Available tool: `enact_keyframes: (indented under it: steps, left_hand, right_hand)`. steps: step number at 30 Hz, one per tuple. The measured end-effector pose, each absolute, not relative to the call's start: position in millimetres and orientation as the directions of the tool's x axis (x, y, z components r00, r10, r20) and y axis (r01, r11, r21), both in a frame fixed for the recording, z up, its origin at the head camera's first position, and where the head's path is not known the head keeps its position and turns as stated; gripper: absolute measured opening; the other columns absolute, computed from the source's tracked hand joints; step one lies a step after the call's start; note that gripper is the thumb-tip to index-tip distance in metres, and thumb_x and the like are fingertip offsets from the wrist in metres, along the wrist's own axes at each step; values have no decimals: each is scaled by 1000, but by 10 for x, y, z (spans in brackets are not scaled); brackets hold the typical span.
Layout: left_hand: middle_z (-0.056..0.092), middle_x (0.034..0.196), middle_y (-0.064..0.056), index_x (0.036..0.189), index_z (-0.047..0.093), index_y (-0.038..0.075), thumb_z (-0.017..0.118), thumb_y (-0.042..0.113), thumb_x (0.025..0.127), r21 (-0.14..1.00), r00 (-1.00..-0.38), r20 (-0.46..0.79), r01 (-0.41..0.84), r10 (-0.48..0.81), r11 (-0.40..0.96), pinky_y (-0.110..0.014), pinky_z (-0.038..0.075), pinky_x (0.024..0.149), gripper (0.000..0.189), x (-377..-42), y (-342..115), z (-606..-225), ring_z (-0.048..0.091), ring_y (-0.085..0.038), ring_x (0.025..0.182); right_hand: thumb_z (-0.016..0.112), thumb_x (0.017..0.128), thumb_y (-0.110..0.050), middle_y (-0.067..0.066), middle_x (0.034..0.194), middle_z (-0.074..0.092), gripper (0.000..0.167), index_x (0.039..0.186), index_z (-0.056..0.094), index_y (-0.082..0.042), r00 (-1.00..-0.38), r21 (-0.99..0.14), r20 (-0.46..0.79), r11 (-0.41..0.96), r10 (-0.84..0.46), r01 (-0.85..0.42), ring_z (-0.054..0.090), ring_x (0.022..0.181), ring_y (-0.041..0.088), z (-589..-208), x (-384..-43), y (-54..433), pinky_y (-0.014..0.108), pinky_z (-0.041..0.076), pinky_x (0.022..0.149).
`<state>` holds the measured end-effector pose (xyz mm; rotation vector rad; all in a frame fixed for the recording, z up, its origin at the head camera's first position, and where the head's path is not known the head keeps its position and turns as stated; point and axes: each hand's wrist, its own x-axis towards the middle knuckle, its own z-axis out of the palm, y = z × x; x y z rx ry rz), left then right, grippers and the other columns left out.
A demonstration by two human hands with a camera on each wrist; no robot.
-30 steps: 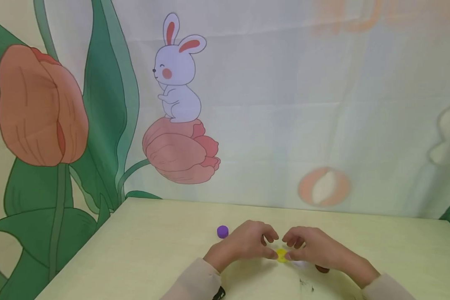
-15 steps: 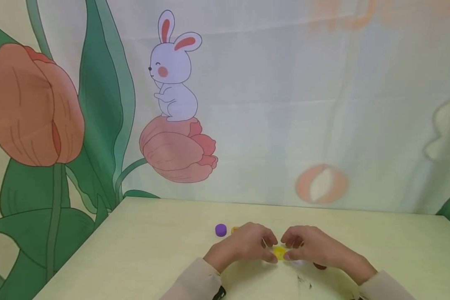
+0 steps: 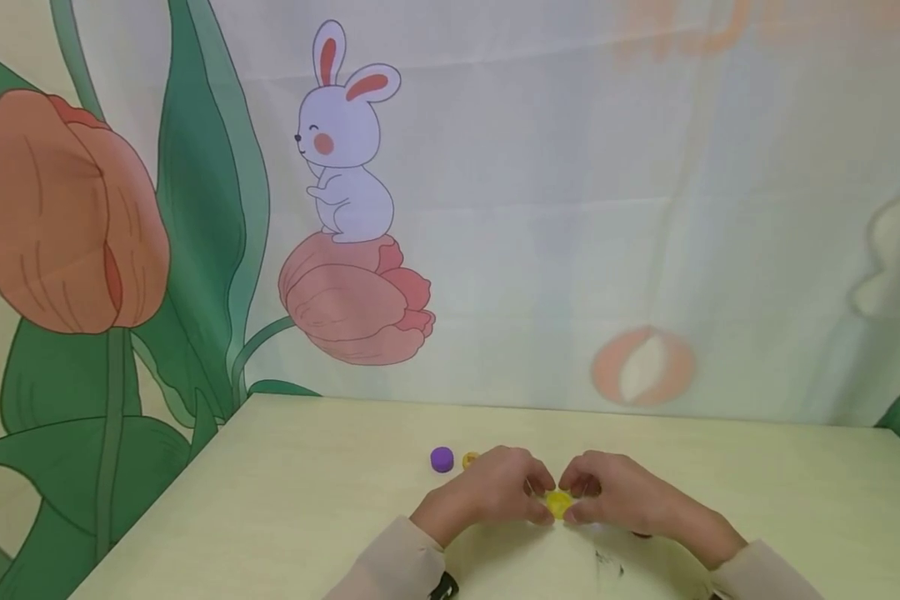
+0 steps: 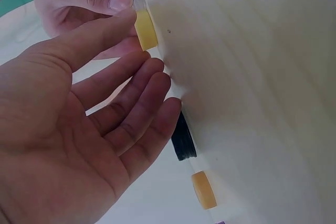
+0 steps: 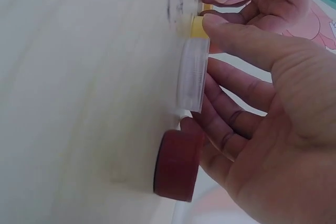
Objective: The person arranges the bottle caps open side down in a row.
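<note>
A small yellow cap (image 3: 558,504) rests on the table between both hands. My left hand (image 3: 504,490) arches beside it with relaxed fingers, thumb tip and index fingertip right at its edge in the left wrist view. From the other side, my right hand (image 3: 618,497) brings its thumb to the cap, the other fingers loosely bent. A clear round lid (image 5: 193,74) and a dark red cap (image 5: 178,166) stand beside the right fingers. Behind the left fingertips shows a black ridged cap (image 4: 182,137), partly covered; in the head view the left hand hides it.
Left of the left hand sit a purple cap (image 3: 442,459) and an orange-yellow cap (image 3: 470,459), partly behind the hand. Dark marks (image 3: 610,563) show on the pale table (image 3: 330,492). A curtain (image 3: 525,208) printed with a rabbit and tulips hangs along the back edge.
The right hand has moved slightly left, closer to the yellow cap and the left hand. The orange-yellow cap has come into sight behind the left hand; the dark red cap is now mostly covered.
</note>
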<state>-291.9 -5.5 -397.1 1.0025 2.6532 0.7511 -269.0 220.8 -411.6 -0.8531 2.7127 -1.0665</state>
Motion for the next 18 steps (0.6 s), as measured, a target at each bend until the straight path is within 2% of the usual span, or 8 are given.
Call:
enact_keyframes:
  steps: [7,18]
  left_hand:
    - [75,96,10,112,82,10,91,15,85,529,-751,-18,552,660,644,-19,51,81,28,-2917,-59,-3976,61,-1,83]
    - [72,92,10,113,79,11,93,14,83,528,-729,-6,579,685,621,-18,50,81,33,-2930,-90,-3994,62,-2,84]
  right_hand:
    - [87,88,-16,-4,95,65,21,102,72,-10,-835,-661,101,591,-541,-463,60,84,9,-4110,-2697,2190,28,53,73]
    - [85,91,-22,-8,91,64,19,99,71,-13,-833,-666,120,578,-541,-472,60,81,7,-4139,-2696,2197,27,52,72]
